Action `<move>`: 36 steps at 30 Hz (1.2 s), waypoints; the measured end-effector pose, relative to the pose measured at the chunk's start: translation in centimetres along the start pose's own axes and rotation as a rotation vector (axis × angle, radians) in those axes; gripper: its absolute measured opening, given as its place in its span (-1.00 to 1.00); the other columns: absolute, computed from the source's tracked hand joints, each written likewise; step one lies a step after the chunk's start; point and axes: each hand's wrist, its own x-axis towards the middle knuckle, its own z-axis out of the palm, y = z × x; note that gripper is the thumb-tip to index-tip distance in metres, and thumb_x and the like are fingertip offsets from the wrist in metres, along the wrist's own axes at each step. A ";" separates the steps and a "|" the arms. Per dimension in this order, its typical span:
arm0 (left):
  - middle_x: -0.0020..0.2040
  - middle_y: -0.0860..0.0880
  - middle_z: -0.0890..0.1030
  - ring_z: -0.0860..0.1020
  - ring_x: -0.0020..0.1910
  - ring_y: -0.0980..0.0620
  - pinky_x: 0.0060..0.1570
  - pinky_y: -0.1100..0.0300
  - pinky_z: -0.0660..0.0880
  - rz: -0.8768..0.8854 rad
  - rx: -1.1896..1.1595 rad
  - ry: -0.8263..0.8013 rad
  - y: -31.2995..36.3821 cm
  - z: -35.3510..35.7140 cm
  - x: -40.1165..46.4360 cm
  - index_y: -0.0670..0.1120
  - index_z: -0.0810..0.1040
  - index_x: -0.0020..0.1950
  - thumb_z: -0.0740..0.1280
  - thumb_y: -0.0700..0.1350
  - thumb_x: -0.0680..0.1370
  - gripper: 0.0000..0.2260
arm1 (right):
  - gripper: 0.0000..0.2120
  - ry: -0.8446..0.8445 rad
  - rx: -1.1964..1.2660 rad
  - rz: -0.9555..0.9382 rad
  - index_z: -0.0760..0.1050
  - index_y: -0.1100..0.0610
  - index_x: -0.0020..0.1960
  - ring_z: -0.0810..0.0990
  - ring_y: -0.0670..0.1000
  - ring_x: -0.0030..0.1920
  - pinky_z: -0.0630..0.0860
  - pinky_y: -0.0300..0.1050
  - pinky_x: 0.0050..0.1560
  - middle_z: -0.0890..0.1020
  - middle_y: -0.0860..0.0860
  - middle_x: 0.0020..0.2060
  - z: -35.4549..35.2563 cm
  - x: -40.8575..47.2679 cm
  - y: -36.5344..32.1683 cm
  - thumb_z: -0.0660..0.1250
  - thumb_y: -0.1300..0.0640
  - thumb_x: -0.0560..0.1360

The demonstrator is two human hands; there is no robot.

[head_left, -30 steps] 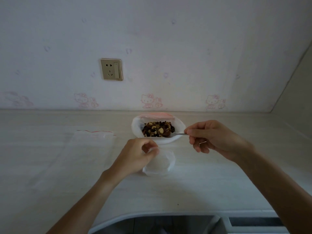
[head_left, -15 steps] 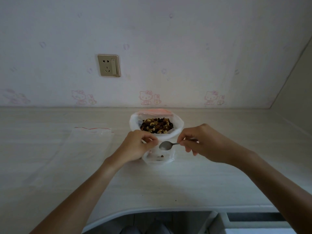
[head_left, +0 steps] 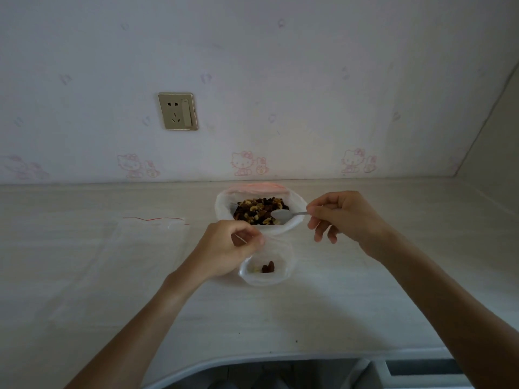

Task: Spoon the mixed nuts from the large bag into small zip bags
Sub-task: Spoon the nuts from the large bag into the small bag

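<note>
Two bags and a spoon make up our whole job here, on a pale countertop [head_left: 365, 313] that runs back to a wall with a socket plate [head_left: 177, 111]. To the left lies a flat empty zip bag [head_left: 146, 248] with a red seal line, not yet used.

The large bag [head_left: 224, 204] stands open at the back, rim rolled down, full of mixed nuts [head_left: 254, 210]. Just in front of it is the small zip bag [head_left: 265, 272], and our left hand [head_left: 224, 249] pinches its upper edge between thumb and curled fingers to hold the mouth open. A few nuts lie at its bottom.

Our right hand [head_left: 344, 217] pinches the spoon [head_left: 282, 214] by its handle, the other fingers loosely curled below. Half a second ago the spoon bowl hung over the small bag's mouth; a moment before that it was in the large bag. Now it has gone back and rests on the nut pile at the right side, seemingly empty.

We take this to mean one spoonful has been tipped out and the next scoop is beginning. The small bag is far from full, so we judge the task to be at an early stage, with many more trips ahead.
</note>
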 end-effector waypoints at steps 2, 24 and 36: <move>-0.12 0.25 0.72 0.66 -0.12 0.26 -0.11 0.41 0.56 -0.003 0.006 0.024 0.3 -0.3 -0.1 0.13 0.73 -0.01 0.49 0.12 0.54 -0.89 | -0.94 0.021 -0.033 0.016 0.64 0.26 -0.02 0.71 0.14 -0.36 0.49 -0.17 -0.52 0.73 0.16 -0.28 0.3 0.9 -0.3 0.40 0.27 0.58; 0.21 0.12 0.59 0.54 0.24 0.11 0.14 0.27 0.48 -0.193 -0.089 0.493 -3.3 0.5 4.0 -0.05 0.51 0.41 0.45 -0.09 0.59 -0.61 | -0.76 0.011 0.072 0.095 0.60 0.30 0.01 0.70 0.14 -0.34 0.54 -0.12 -0.49 0.73 0.23 -0.24 4.2 5.2 0.9 0.31 0.12 0.66; 0.27 0.03 0.63 0.60 0.25 0.04 0.28 0.05 0.55 -0.162 -0.193 0.540 -2.7 0.5 3.9 -0.08 0.53 0.45 0.44 -0.14 0.60 -0.59 | -0.64 0.124 0.314 0.156 0.56 0.36 0.09 0.65 0.13 -0.42 0.46 -0.14 -0.53 0.73 0.25 -0.19 5.5 4.6 2.7 0.16 0.08 0.73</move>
